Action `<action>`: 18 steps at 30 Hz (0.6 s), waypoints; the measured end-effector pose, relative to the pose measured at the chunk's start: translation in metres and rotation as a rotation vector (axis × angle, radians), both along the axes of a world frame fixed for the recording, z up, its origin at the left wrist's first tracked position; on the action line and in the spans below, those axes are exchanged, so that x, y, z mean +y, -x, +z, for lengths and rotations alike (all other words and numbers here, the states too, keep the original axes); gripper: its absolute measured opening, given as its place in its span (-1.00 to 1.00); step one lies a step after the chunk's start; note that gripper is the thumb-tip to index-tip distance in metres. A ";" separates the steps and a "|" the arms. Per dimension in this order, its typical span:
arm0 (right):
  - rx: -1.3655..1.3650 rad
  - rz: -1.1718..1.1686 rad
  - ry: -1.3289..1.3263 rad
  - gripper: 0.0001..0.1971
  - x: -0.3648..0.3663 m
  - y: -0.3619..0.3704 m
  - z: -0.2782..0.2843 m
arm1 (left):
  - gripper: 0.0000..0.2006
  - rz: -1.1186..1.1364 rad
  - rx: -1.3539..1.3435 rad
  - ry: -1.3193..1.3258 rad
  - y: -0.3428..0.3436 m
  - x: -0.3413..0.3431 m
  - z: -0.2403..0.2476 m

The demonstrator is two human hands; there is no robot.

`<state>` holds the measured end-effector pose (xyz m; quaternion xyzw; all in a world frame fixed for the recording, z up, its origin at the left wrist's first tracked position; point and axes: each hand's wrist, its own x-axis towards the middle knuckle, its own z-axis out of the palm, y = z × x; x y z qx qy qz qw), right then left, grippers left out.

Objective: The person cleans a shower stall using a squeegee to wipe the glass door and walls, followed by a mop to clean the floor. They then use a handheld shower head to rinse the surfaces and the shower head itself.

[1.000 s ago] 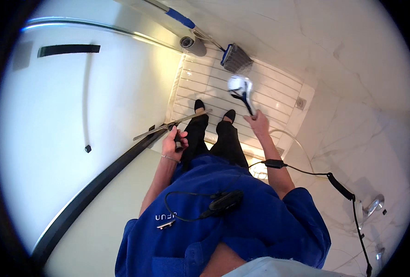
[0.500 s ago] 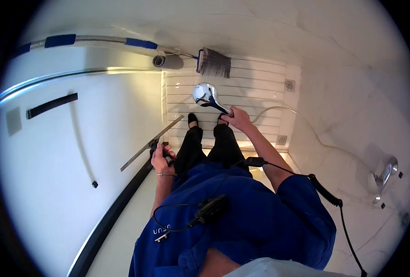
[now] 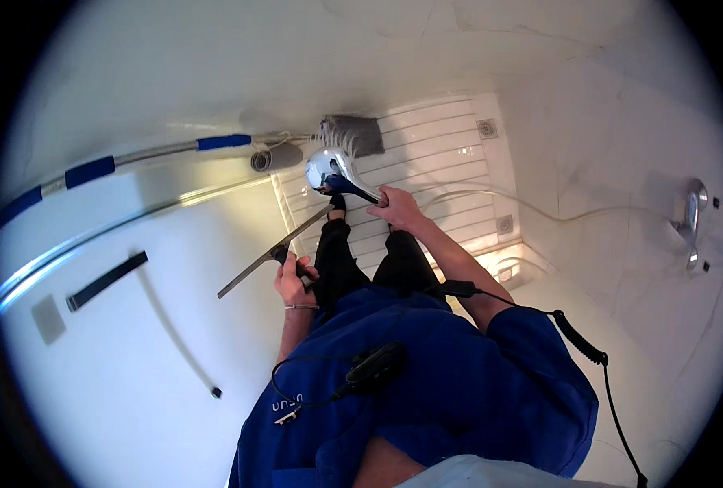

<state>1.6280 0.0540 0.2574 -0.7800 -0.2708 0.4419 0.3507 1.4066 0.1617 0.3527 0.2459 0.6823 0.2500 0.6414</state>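
My right hand is wrapped round the handle of a chrome shower head, held out over the slatted white floor. Pale curved streaks, which look like water, rise from its far side across the grey bristles of a broom. A thin, pale hose runs from near this hand to the chrome mixer tap on the right wall. In my left hand is a squeegee, its long blade slanting beside the white panel. Fingers cover part of its grip.
A pole with blue bands leans along the far left wall. Beside the broom lies a grey roll. The white panel carries a black bar handle. Square drains sit at the floor's right edge. My feet stand on the slats.
My view has turned, so the panel and tap sit differently. The shower head has shifted left, and pale streaks now show beyond it. Both hands keep their holds.
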 end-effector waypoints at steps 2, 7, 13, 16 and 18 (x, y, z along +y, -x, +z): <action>-0.041 -0.043 0.005 -0.63 0.007 0.006 0.005 | -0.78 -0.055 -0.029 0.006 0.002 0.022 -0.001; -0.139 -0.057 0.160 -0.66 0.024 0.022 0.022 | -0.78 -0.139 -0.111 0.096 0.005 0.081 -0.007; -0.161 -0.123 0.159 -0.68 0.040 0.048 0.035 | -0.78 -0.265 -0.216 0.166 0.007 0.135 -0.019; -0.189 -0.171 0.157 -0.68 0.046 0.062 0.039 | -0.78 -0.301 -0.228 0.235 0.005 0.147 -0.023; -0.166 -0.216 0.130 -0.66 0.049 0.070 0.042 | -0.79 -0.328 -0.206 0.252 0.003 0.151 -0.024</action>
